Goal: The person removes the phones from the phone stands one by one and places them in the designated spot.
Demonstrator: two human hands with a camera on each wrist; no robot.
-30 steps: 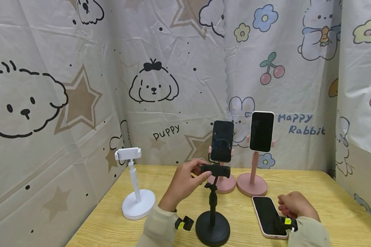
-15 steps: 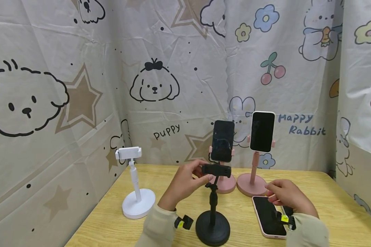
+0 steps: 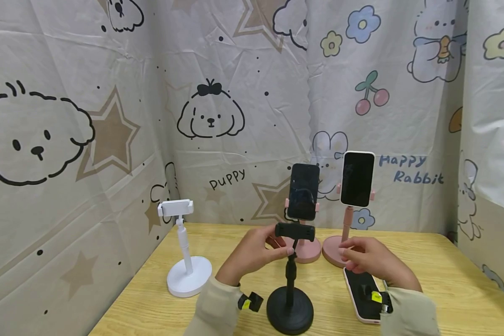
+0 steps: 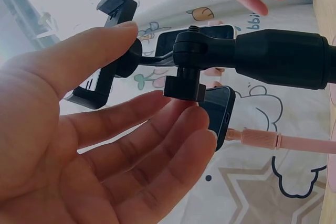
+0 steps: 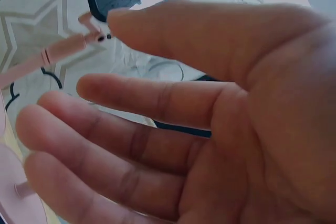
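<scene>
From afar I count one round-based white phone stand (image 3: 185,249), one round-based black phone stand (image 3: 290,275) and two round-based pink phone stands (image 3: 347,221) (image 3: 310,252), four in all; one black-edged smartphone (image 3: 304,191), one white-edged smartphone (image 3: 358,179) and one pink-edged smartphone (image 3: 356,284), three in clear view; one bare left hand (image 3: 255,252), one bare right hand (image 3: 374,260); two beige sleeves (image 3: 216,305) (image 3: 410,312); one wood-grain table (image 3: 449,289).

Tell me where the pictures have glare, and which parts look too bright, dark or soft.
Head view: mostly even light, with a faint reflection on the black phone; left wrist view: upper left corner washed out, black stand dark; right wrist view: what looks like glare on the black phone's screen, and the right hand slightly soft.
</scene>
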